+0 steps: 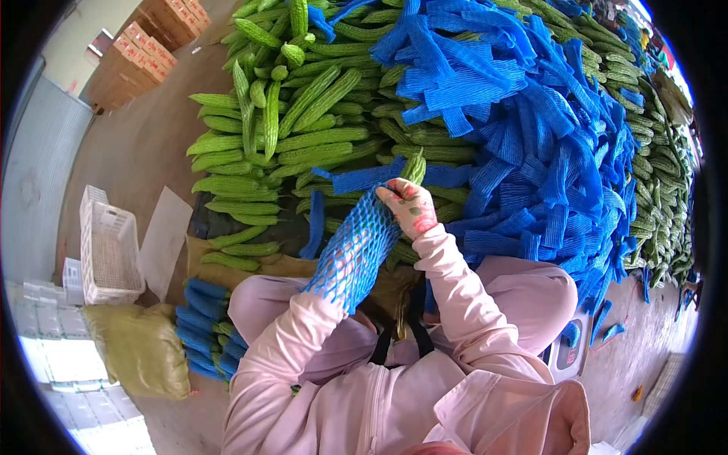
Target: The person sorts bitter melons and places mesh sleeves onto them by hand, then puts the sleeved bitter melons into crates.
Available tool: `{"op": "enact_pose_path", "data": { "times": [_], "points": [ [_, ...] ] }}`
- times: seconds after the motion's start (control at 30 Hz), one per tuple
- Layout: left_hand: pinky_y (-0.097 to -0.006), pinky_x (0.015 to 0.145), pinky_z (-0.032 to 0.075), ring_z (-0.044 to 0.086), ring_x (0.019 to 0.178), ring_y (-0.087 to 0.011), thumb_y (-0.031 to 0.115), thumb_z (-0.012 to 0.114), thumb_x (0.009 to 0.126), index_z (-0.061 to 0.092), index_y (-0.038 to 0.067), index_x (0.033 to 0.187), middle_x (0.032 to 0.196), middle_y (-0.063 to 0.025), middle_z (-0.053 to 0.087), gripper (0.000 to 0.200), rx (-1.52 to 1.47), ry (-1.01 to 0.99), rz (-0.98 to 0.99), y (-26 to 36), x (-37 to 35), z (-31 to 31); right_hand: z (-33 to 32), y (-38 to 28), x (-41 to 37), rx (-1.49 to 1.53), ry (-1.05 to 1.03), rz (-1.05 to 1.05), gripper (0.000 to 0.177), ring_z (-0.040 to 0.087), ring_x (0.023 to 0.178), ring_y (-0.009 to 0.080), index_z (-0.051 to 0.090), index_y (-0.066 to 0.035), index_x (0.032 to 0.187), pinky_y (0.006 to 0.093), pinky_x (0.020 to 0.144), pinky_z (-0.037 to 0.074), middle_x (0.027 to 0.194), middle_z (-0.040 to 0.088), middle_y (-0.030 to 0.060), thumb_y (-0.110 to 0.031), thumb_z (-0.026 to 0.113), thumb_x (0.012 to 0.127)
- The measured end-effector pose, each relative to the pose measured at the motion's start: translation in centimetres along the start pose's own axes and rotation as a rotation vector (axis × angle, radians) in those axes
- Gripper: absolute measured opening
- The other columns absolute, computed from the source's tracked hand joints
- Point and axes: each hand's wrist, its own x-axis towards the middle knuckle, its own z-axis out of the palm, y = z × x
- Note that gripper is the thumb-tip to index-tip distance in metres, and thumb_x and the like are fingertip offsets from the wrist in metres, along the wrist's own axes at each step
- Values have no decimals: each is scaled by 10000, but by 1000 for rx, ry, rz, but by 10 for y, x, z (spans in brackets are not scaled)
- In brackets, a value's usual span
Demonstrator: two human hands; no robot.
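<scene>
A blue foam net sleeve (pixel 350 254) is stretched over my left hand (pixel 371 220) and wrist. The mesh covers the fingers, so their grip is hidden. My right hand (pixel 410 206), in a flower-patterned glove, is closed at the far end of this net, its fingertips against the mesh. From behind those fingers a green bitter melon (pixel 414 167) sticks up, stem end upward; most of its body is hidden. Both hands meet above my crossed legs. Just beyond them lie loose flat blue net sleeves (pixel 364 179) on rows of bitter melons (pixel 322 136).
A large heap of blue net sleeves (pixel 531 144) lies to the right, with more bitter melons (pixel 656 174) beyond. At left are a white crate (pixel 110 254), a stuffed sack (pixel 140 349) and netted melons (pixel 201 326). A scale (pixel 567 349) sits right; cartons (pixel 136 64) stand behind.
</scene>
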Motion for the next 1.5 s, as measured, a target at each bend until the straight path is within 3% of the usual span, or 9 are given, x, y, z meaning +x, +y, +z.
{"op": "enact_pose_path", "data": {
  "times": [0.13, 0.37, 0.5, 0.6, 0.77, 0.97, 1.17, 1.37, 1.5],
  "points": [
    [-322, 910, 447, 559, 1017, -203, 126, 457, 942, 486, 24, 1222, 1129, -98, 574, 299, 341, 104, 88, 37, -23, 25, -32, 24, 16, -178, 168, -89, 209, 520, 671, 78, 650, 10, 920, 243, 649, 442, 732, 617, 24, -173, 671, 821],
    [-308, 902, 449, 520, 1112, -189, 13, 530, 869, 417, 48, 1306, 1247, -86, 519, 453, -425, 305, -267, 68, -37, 60, -30, 27, -7, -130, 498, -285, 495, 551, 989, 223, 513, -26, 1216, 337, 857, 448, 1117, 550, 144, -189, 711, 793],
    [-312, 976, 403, 444, 1198, -166, 121, 541, 919, 309, 23, 1400, 1336, -102, 438, 543, -93, 185, -264, 31, -62, 50, -5, 5, -55, 1242, -242, 166, 545, 571, 1023, 247, 424, -37, 1297, 378, 881, 474, 1171, 548, 128, -252, 646, 848],
    [-339, 911, 463, 579, 1044, -212, 237, 507, 948, 519, -52, 1186, 1145, -175, 592, 374, 268, -300, -112, 65, -61, 27, -19, -2, -69, 1037, -340, 406, 437, 646, 777, 219, 498, -36, 1209, 328, 635, 540, 1041, 620, 112, -263, 605, 851],
    [-337, 832, 486, 569, 1046, -222, 298, 544, 925, 377, -24, 1298, 1135, -127, 571, 521, 176, 289, 57, 99, -34, 24, -12, -36, -82, 927, -789, 275, 612, 627, 882, 255, 412, 33, 1291, 349, 773, 514, 1141, 564, 166, -280, 641, 818],
    [-387, 957, 434, 571, 1068, -241, 347, 632, 848, 440, 33, 1299, 1209, -94, 568, 582, -676, 142, 43, 107, -45, 19, 27, -118, -97, -115, -733, -468, 813, 377, 1276, 312, 283, 88, 1377, 381, 1043, 299, 1379, 377, 214, -485, 547, 865],
    [-378, 766, 504, 605, 855, -247, 365, 654, 816, 549, 22, 1127, 1006, -116, 618, 475, -699, 540, 503, 201, -106, -106, 31, -112, -85, 236, -427, -307, 787, 519, 1137, 281, 350, 16, 1373, 369, 926, 408, 1360, 425, 178, -552, 520, 856],
    [-358, 846, 479, 576, 981, -253, 318, 668, 801, 485, -10, 1228, 1136, -129, 576, 568, -22, 1784, 266, 92, -223, -303, -2, -30, -56, 0, -328, -110, 530, 531, 1082, 214, 362, -16, 1378, 329, 922, 407, 1274, 488, 155, -270, 503, 935],
    [-362, 849, 462, 571, 954, -262, 305, 659, 816, 445, 0, 1256, 1110, -139, 579, 576, -121, 1682, 226, 57, -249, -314, -12, 31, -40, -112, -270, 61, 493, 526, 1077, 204, 362, -12, 1375, 315, 937, 401, 1238, 507, 149, -122, 515, 919]
  ]
}}
